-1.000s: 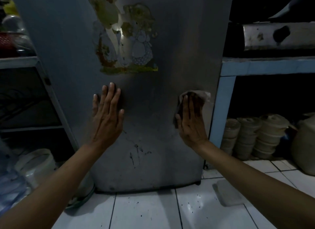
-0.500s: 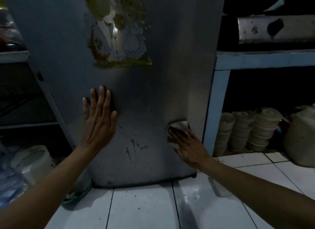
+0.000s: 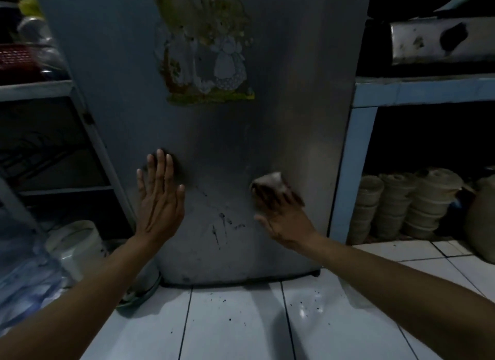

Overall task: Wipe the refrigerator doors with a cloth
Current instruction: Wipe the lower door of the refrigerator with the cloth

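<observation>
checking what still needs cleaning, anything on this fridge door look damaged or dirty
Yes. The sticker high on the door is peeling and discoloured. Dark scuff marks sit low on the door, between the left hand and the right hand pressing the cloth.

The refrigerator door [image 3: 214,134] runs out past the top edge, taking the head of the worn sticker [image 3: 206,54] with it. The right hand [image 3: 286,215] covers most of the cloth [image 3: 270,181], and its fingers smear into blur. Both forearms leave the frame below. The shelves [image 3: 37,89] on the left sit too dark to read their contents.
</observation>
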